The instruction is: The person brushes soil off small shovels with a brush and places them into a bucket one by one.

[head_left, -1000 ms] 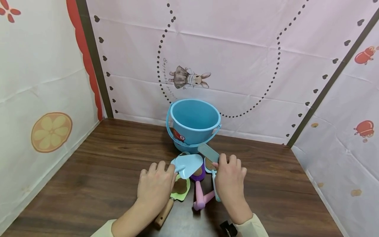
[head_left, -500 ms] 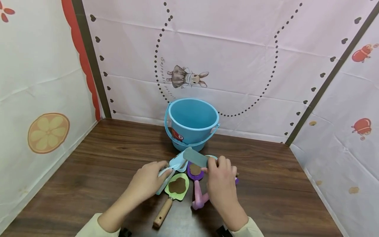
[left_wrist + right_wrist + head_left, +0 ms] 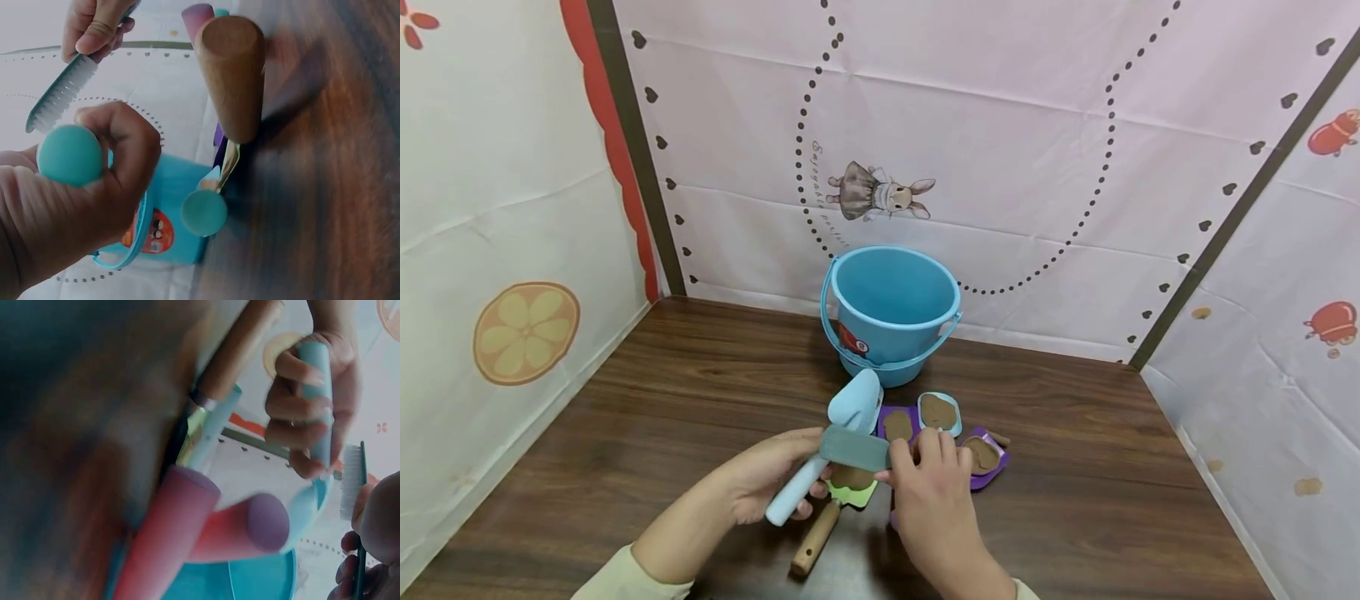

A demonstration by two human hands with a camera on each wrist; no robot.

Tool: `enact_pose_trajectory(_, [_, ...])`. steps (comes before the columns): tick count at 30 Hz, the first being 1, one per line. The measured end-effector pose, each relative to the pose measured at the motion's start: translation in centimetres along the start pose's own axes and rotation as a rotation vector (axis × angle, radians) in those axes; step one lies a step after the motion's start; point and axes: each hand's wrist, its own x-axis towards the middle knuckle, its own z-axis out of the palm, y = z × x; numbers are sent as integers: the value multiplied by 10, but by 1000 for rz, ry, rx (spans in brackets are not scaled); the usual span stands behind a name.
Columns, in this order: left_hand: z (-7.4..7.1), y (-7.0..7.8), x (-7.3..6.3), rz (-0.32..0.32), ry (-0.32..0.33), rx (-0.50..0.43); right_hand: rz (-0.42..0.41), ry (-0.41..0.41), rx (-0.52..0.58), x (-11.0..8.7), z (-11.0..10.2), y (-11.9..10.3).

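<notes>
The left hand [image 3: 766,473], fingers curled, gripped a light-blue toy trowel [image 3: 853,403] by its handle above the desk [image 3: 1075,467], nearer than the blue bucket [image 3: 887,343] by the back edge. The right hand [image 3: 936,500] pinched a white-bristled brush [image 3: 853,450] beside the trowel; contact could not be determined.

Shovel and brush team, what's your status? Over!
Left hand grips blue shovel; right hand holds brush close by, contact unclear. Green shovel lies below, partly hidden.
</notes>
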Motion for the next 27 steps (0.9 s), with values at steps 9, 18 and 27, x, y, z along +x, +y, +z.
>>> enact_pose_trajectory(9, [4,-2,4,-56,-117,-91,9,41,30,-2,5,-4])
enact_pose_trajectory(18, [4,-2,11,-86,-215,-55,196,-46,41,10,10,32])
enact_pose_trajectory(27, [4,-1,9,-79,-228,-110,105,-6,65,14,-6,23])
